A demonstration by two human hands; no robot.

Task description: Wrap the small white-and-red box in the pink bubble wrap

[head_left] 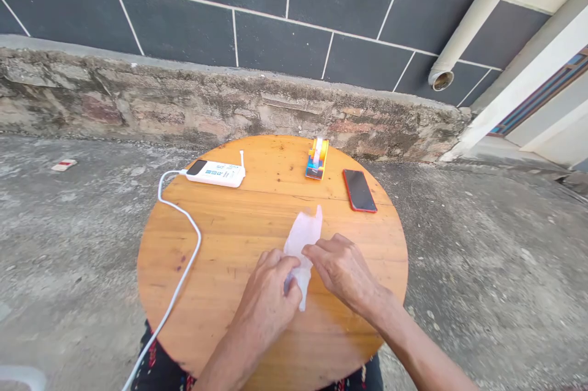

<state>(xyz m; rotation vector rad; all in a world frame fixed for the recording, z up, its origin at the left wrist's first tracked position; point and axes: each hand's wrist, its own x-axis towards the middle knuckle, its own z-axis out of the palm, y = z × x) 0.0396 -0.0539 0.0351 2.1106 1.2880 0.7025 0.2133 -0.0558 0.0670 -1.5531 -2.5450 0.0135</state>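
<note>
Bare forearms (pixel 411 336) come nearest the camera. Ahead, the left hand (pixel 266 290) curls loosely, the lower end of a plastic bag (pixel 303 233) between thumb and forefinger; the right hand (pixel 342 268) has half-bent fingers at its other edge, whether pinching I cannot tell. The bag lies between and just beyond both, apparently being flattened or folded lengthwise; the next move likely calls for a light, steady hold.
</note>
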